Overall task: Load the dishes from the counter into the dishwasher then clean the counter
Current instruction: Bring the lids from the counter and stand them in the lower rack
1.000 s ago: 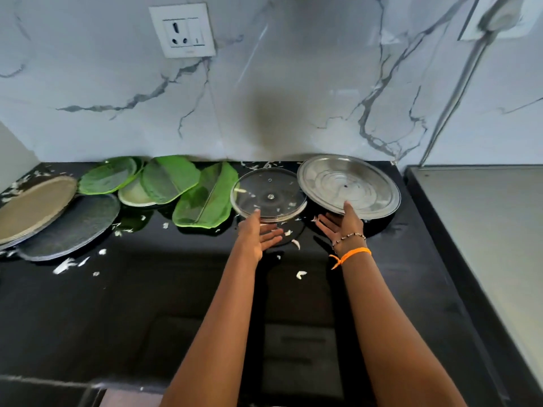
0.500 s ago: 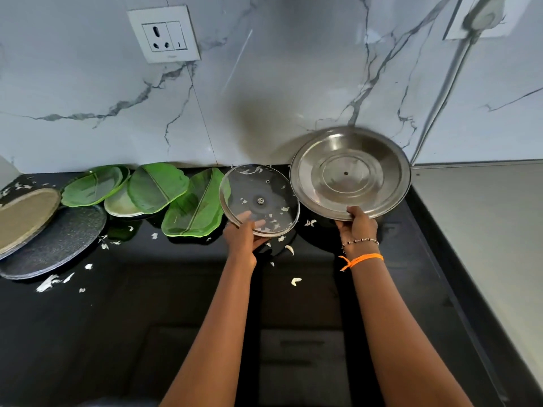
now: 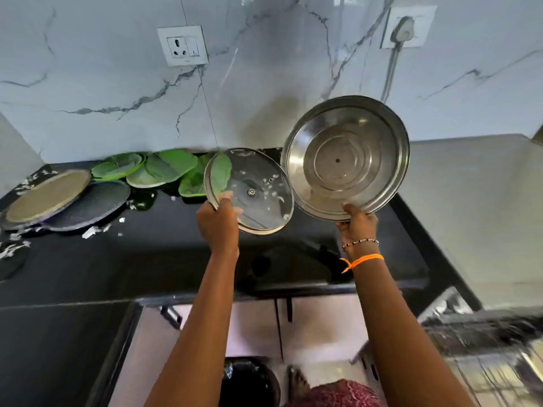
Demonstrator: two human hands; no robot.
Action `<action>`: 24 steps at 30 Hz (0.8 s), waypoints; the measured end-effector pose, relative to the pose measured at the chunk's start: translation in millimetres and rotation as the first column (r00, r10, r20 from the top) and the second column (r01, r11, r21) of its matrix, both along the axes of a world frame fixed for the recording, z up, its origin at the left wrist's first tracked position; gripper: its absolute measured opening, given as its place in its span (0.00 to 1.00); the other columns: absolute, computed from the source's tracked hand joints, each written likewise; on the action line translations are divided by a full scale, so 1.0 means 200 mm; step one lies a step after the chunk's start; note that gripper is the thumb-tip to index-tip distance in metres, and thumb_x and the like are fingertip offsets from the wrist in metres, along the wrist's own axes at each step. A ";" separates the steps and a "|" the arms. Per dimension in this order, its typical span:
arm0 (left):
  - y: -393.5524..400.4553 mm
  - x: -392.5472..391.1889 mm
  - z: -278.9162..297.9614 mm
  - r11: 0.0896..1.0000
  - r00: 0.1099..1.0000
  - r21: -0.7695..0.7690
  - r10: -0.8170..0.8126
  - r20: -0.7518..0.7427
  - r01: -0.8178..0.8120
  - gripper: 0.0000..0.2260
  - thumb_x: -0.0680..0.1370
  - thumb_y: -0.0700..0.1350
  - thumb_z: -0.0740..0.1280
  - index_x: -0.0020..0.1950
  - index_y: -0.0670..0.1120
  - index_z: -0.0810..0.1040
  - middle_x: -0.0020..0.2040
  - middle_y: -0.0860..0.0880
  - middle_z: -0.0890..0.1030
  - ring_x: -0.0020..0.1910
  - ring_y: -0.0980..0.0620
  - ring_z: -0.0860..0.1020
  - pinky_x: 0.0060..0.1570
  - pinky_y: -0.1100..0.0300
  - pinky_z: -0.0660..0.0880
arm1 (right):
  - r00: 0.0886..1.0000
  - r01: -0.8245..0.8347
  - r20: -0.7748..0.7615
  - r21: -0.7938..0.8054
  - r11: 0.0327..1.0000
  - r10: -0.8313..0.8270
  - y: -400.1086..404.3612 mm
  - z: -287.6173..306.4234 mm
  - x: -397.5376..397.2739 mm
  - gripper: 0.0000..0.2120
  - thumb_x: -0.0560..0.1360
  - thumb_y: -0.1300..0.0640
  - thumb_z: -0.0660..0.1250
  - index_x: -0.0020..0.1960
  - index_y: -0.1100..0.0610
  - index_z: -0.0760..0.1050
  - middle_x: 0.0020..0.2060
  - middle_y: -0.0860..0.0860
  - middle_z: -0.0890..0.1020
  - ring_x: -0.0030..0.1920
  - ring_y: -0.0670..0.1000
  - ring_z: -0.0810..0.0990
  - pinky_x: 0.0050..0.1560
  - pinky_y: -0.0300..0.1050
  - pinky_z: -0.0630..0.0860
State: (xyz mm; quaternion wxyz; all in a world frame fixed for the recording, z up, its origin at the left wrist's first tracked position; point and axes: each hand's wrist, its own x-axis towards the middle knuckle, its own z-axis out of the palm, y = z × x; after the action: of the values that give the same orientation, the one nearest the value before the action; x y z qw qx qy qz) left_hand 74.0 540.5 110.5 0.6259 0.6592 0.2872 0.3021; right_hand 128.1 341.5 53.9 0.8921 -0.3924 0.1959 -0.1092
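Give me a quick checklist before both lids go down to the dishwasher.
1. Left hand grips the glass lid by its rim: ok.
2. Right hand grips the steel lid by its lower edge: ok.
3. Both lids lifted off the counter: ok.
4. Glass lid free of scraps: not ok, white bits cling to it.
5. Dishwasher rack has free space: cannot tell, blurred.
6. Green plates loaded: not ok.
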 end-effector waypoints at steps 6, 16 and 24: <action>-0.18 -0.57 -0.04 0.984 0.986 0.076 -0.158 -0.044 0.161 0.07 0.73 0.44 0.65 0.43 0.44 0.82 0.29 0.43 0.79 0.30 0.47 0.75 0.37 0.58 0.71 | 0.999 0.040 0.017 -0.099 0.994 -0.039 -0.18 -0.12 -0.67 0.11 0.73 0.73 0.62 0.45 0.59 0.75 0.32 0.48 0.83 0.33 0.46 0.82 0.32 0.40 0.80; -0.74 -1.11 -0.24 0.861 0.868 0.221 -0.377 -0.324 0.457 0.17 0.70 0.54 0.62 0.42 0.41 0.81 0.39 0.41 0.83 0.42 0.40 0.81 0.48 0.49 0.77 | 0.977 0.104 -0.113 -0.482 0.870 -0.179 -0.79 -0.31 -1.49 0.03 0.61 0.64 0.66 0.33 0.58 0.78 0.28 0.45 0.80 0.42 0.53 0.75 0.42 0.48 0.73; -1.36 -1.36 -0.56 0.745 0.704 0.223 -0.424 -0.569 0.629 0.15 0.71 0.52 0.62 0.43 0.41 0.81 0.39 0.42 0.83 0.42 0.40 0.79 0.44 0.53 0.74 | 0.886 0.024 -0.323 -0.684 0.729 -0.332 -1.48 -0.61 -1.98 0.25 0.61 0.48 0.64 0.35 0.74 0.68 0.31 0.60 0.71 0.36 0.52 0.67 0.36 0.47 0.65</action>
State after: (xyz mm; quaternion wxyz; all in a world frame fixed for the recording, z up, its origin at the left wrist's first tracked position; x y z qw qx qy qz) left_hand -198.7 268.6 -1.4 0.4448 0.8811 0.1599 -0.0170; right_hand -268.3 46.5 -68.4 0.6141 -0.6755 0.3707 -0.1710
